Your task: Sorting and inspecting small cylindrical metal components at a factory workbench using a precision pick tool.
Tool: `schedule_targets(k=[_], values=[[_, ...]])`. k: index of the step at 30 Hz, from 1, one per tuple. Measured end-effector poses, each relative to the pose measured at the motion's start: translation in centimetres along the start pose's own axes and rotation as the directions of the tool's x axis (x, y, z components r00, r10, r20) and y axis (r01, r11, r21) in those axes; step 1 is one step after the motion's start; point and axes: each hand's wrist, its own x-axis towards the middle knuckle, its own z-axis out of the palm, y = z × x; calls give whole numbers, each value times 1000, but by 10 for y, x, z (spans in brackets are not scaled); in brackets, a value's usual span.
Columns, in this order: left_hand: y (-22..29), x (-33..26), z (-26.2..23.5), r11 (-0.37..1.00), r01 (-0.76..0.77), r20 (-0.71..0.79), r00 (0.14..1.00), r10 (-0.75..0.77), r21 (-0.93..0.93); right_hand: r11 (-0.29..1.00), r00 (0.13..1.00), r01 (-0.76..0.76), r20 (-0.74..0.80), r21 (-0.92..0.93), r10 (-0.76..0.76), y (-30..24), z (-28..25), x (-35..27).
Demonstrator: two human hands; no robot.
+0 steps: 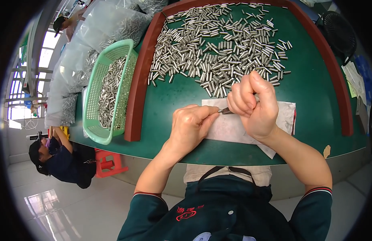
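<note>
Between the thumb and index finger of my left hand (pixel 190 123) is a small metal pin (pixel 221 111), its tip sticking out to the right. My right hand (pixel 254 105) is closed in a fist around a small tool with a dark pointed blade (pixel 228 111). Its handle is mostly hidden by my fingers. The blade meets the end of the pin, or is very close to it. Both hands are above a stained white cloth (pixel 230 131) on the green tabletop (pixel 172 94). Just beyond them spreads a large heap of short shiny metal pins (pixel 218 50).
A red-brown raised border (pixel 137 106) frames the work area. To its left stands a green perforated basket (pixel 88 114) of pins, beside clear plastic bags (pixel 107 26) of more. A black fan (pixel 337 35) is at far right. Left, a person (pixel 65 154) sits near a red stool (pixel 107 164).
</note>
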Motion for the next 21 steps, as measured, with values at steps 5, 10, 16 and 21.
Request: schedule_targets(k=[5, 10, 16, 21], values=[[0, -1, 0, 1000, -2, -6, 1000, 2, -5, 1000, 1000, -1, -5, -7, 1, 0, 0, -1], [0, -1, 0, 999, 25, 13, 1000, -25, -20, 1000, 1000, 5, -19, -20, -5, 2, 2, -2], [-1, -1, -1, 999, 31, 32, 999, -30, -26, 997, 999, 46, -10, -63, -47, 4, 6, -2], [-2, 0, 0, 999, 33, 41, 999, -32, -26, 994, 999, 22, -25, -105, -25, 5, 15, 1]])
